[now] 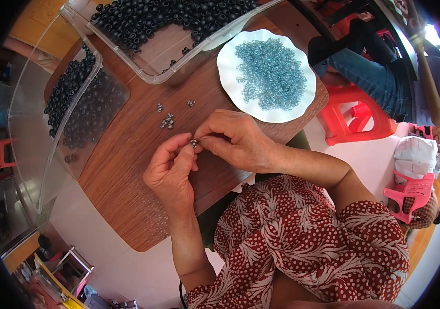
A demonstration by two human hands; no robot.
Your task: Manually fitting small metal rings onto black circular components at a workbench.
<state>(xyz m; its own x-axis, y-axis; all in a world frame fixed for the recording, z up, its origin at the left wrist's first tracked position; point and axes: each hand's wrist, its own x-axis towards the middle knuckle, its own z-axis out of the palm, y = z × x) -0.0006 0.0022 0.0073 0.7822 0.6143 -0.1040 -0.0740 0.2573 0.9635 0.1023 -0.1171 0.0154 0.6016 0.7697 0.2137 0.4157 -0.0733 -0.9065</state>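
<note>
Silvery-dark and shiny, a small bead cluster (194,143) is held just above the near half of a table, between a person's two bare hands. The left hand (172,172) pinches it between thumb and fingers, the tips almost meeting, the other fingers loosely curled. The right hand (243,140) comes in from the right, thumb and forefinger drawn together at the cluster's right edge; whether they grip the cluster itself or something finer cannot be told.

Just beyond the hands, several similar small pieces (167,121) lie loose on the table (122,206), which has a brown wood-grain top with rounded corners and a scatter of tiny shiny specks toward its near left edge. Far right on the tabletop stands a white plate (226,67) with a wavy rim, heaped with tiny clear blue-green pieces (274,74). On the far side, a clear plastic tray (159,79) holds many round black beads (127,26); to the left, a second clear container (82,78) holds more.

Around the table the floor (127,273) is pale and pinkish. To the right are a red plastic stool (356,121), another person in blue jeans (374,77), and a pink chair (411,193) near a white bundle (416,154). The worker wears a dark red garment (307,242) patterned with white dots and leaves.
</note>
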